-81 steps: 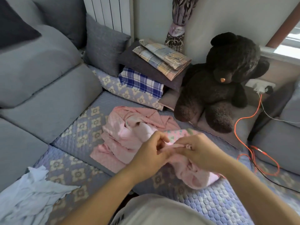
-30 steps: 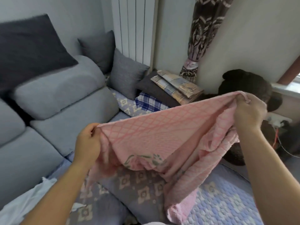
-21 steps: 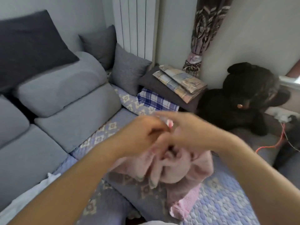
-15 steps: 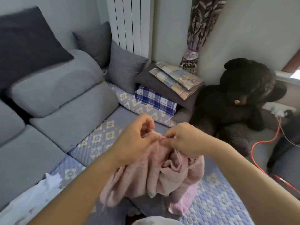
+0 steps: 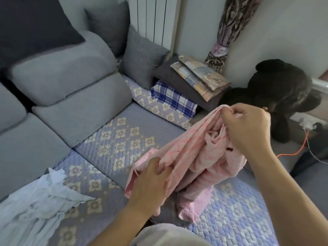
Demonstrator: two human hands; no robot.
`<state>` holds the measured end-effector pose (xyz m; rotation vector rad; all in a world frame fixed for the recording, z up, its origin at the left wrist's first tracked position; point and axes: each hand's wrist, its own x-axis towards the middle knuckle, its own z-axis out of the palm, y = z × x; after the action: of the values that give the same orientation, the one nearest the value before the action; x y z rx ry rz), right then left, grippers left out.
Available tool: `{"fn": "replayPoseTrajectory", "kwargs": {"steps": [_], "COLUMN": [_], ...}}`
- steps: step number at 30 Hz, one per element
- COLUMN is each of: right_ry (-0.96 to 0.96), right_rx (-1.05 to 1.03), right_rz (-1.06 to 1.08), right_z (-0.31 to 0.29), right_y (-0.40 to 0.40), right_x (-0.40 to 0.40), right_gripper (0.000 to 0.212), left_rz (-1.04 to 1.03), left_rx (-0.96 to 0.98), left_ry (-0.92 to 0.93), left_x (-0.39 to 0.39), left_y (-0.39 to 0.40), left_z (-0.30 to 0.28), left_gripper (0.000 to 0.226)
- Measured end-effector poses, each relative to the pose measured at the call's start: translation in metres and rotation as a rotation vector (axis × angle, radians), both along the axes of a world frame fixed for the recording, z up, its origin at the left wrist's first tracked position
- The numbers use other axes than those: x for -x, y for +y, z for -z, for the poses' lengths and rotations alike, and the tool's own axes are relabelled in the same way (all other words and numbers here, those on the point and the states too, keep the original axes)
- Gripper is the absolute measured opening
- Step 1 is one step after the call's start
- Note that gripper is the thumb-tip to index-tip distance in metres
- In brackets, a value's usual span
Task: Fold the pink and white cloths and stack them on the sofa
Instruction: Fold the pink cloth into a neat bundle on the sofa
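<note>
Pink cloth [image 5: 191, 153] held above the sofa [image 5: 115, 139] seat, near its front edge, bunched and unfolded. Right hand [image 5: 248, 128] raised, fingers pinching a top edge — likely to let the fabric hang so a corner can be found. Left hand [image 5: 152, 185] lower, fingers curled into a side edge, probably working along the hem toward the second corner. Lower end of the cloth touches the quilted seat cover. White cloth [image 5: 37, 197] lies crumpled at the seat's front-left, untouched — presumably next. No folded stack yet.

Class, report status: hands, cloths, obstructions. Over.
Left hand and right hand grip pink cloth, bunched, unfolded. White cloth crumpled on sofa. No obstruction visible.
</note>
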<state>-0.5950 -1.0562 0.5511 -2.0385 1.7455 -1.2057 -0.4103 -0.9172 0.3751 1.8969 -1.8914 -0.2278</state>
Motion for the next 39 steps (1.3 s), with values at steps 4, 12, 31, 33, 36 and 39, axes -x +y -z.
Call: {"fn": "replayPoseTrajectory", "kwargs": {"steps": [4, 12, 31, 33, 36, 39], "right_ry": [0.091, 0.057, 0.067, 0.068, 0.023, 0.022], "right_rx": [0.035, 0.057, -0.034, -0.020, -0.008, 0.009], "right_rz": [-0.205, -0.263, -0.036, -0.034, 0.000, 0.075], "right_z": [-0.003, -0.005, -0.015, -0.017, -0.018, -0.009], "right_y": [0.011, 0.020, 0.008, 0.005, -0.010, -0.024], "right_x": [-0.013, -0.008, -0.063, -0.067, -0.051, -0.019], "right_gripper": [0.025, 0.019, 0.034, 0.034, 0.031, 0.031], "left_rz": [-0.006, -0.227, -0.146, -0.208, -0.207, -0.242], "left_rx": [0.124, 0.011, -0.279, -0.201, -0.139, -0.107], "left_ry": [-0.039, 0.567, 0.033, 0.070, 0.197, 0.459], "left_x": [0.001, -0.027, 0.040, 0.042, 0.017, -0.030], "left_y": [-0.013, -0.038, -0.029, -0.037, -0.027, 0.001], "left_z": [-0.015, -0.037, 0.077, 0.079, 0.093, 0.090], "left_gripper": [0.020, 0.008, 0.071, 0.040, 0.032, 0.032]}}
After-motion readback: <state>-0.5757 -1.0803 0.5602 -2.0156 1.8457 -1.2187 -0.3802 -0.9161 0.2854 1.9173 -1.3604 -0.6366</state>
